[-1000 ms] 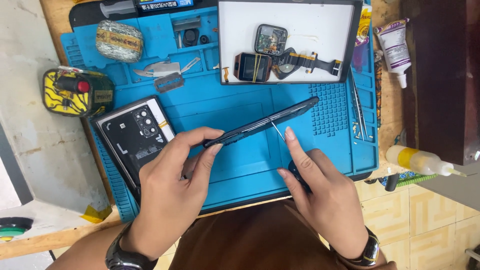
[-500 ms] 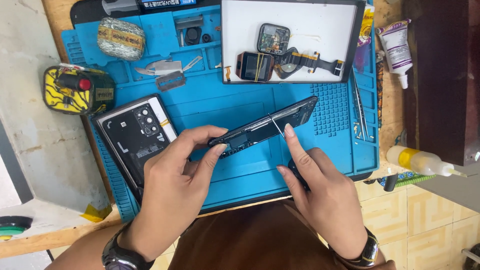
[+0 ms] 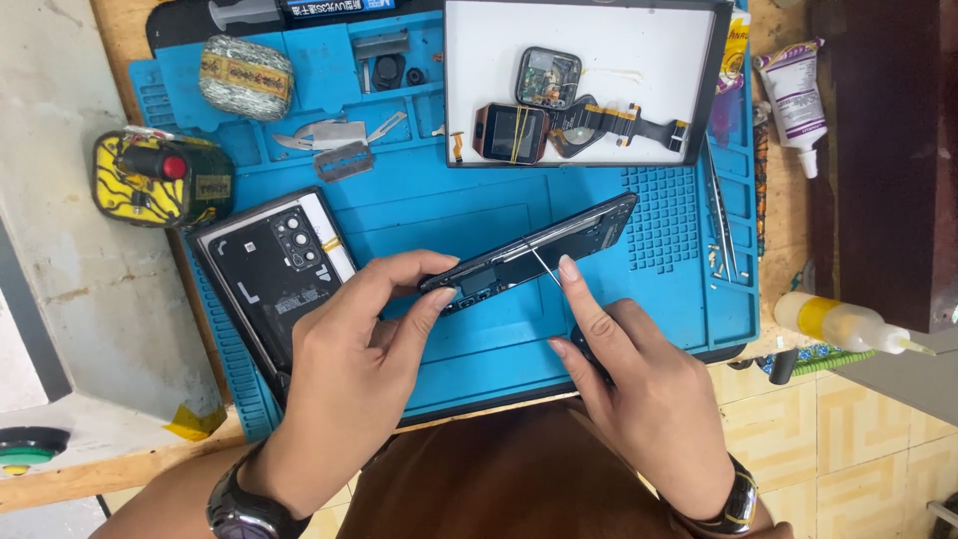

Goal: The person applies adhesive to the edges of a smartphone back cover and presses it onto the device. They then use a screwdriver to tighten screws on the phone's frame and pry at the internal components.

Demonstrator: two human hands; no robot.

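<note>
Phone frame (image 3: 534, 250) held on edge in left hand (image 3: 344, 374) grip closed, right hand (image 3: 639, 394) pinching thin metal pick (image 3: 544, 268) into seam, prying step, next needs steady sliding.

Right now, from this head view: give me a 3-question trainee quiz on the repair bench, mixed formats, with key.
1. True or false: the left hand holds the opened black phone body tilted up on its edge above the blue silicone work mat.
2. What does the right hand press against that phone? A) thin metal probe B) razor blade C) glue bottle
3. Fill in: the detached black back cover with camera cutouts lies to the ___ of the left hand, as seen in the picture.

Key: 1 true; 2 A, thin metal probe; 3 left.
</note>
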